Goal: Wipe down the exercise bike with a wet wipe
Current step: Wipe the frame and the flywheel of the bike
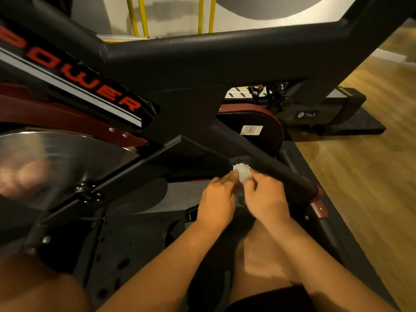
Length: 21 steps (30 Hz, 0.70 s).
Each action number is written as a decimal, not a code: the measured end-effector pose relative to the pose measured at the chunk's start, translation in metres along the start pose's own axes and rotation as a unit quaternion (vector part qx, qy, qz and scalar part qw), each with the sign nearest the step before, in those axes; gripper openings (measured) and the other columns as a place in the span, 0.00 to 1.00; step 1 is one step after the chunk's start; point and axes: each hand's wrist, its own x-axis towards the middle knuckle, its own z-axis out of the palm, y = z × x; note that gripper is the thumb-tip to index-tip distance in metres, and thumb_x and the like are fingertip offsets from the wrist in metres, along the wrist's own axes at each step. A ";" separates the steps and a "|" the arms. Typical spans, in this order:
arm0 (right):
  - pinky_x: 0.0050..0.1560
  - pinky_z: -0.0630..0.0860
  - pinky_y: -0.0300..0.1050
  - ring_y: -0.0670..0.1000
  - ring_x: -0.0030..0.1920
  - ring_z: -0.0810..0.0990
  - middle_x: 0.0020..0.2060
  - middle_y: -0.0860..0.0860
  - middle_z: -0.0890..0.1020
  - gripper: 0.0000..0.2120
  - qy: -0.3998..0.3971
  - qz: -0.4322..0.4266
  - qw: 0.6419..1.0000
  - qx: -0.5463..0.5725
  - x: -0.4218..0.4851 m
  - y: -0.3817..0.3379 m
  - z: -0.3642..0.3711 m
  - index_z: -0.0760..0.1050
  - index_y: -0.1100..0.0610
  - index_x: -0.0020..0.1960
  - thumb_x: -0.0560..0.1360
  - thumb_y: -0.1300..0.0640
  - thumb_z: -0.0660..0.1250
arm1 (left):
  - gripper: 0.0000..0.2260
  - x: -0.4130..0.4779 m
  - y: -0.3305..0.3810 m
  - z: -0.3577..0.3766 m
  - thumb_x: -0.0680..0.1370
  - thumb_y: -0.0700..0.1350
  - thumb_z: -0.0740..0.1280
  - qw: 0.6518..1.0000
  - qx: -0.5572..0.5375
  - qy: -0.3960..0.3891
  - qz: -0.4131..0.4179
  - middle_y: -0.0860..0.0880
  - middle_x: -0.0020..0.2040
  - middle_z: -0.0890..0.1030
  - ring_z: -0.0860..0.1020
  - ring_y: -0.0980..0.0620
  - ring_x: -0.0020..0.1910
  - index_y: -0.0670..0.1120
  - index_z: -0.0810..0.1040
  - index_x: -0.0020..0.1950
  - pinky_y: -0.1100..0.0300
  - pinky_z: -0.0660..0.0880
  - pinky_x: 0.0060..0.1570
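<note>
The black exercise bike frame (202,64) fills the view, with red "POWER" lettering at the left and a shiny steel flywheel (56,163) below it. A small white wet wipe (242,173) is bunched against the lower frame tube (270,167), near a round fitting. My left hand (217,203) and my right hand (266,199) meet at the wipe, both pinching it with their fingertips. Part of the wipe is hidden between the hands.
A dark rubber mat (135,239) lies under the bike. Wooden floor (371,165) stretches to the right. A second machine's base (326,111) stands behind the frame. Yellow bars (140,16) rise at the back wall. My bare knees show at the bottom.
</note>
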 end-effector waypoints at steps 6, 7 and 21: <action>0.33 0.68 0.37 0.47 0.38 0.78 0.40 0.52 0.80 0.14 -0.008 0.070 0.997 0.011 0.036 -0.015 0.007 0.77 0.54 0.44 0.80 0.46 0.62 | 0.25 0.005 0.012 0.003 0.80 0.34 0.60 0.990 -0.094 -0.034 -0.098 0.42 0.51 0.81 0.79 0.49 0.48 0.45 0.63 0.78 0.58 0.78 0.50; 0.35 0.72 0.38 0.47 0.38 0.79 0.38 0.50 0.80 0.13 0.029 0.039 0.998 -0.036 0.030 -0.017 0.010 0.78 0.54 0.44 0.81 0.47 0.61 | 0.25 0.002 0.012 0.005 0.81 0.35 0.60 0.989 -0.105 -0.031 -0.102 0.44 0.48 0.80 0.78 0.52 0.44 0.45 0.63 0.78 0.64 0.76 0.46; 0.51 0.68 0.36 0.52 0.57 0.79 0.54 0.53 0.83 0.19 0.041 0.012 0.999 -0.024 -0.005 -0.002 0.000 0.77 0.56 0.65 0.78 0.48 0.67 | 0.18 -0.021 -0.012 0.008 0.75 0.37 0.72 0.997 0.050 0.058 0.031 0.44 0.61 0.82 0.80 0.47 0.61 0.43 0.79 0.65 0.52 0.79 0.58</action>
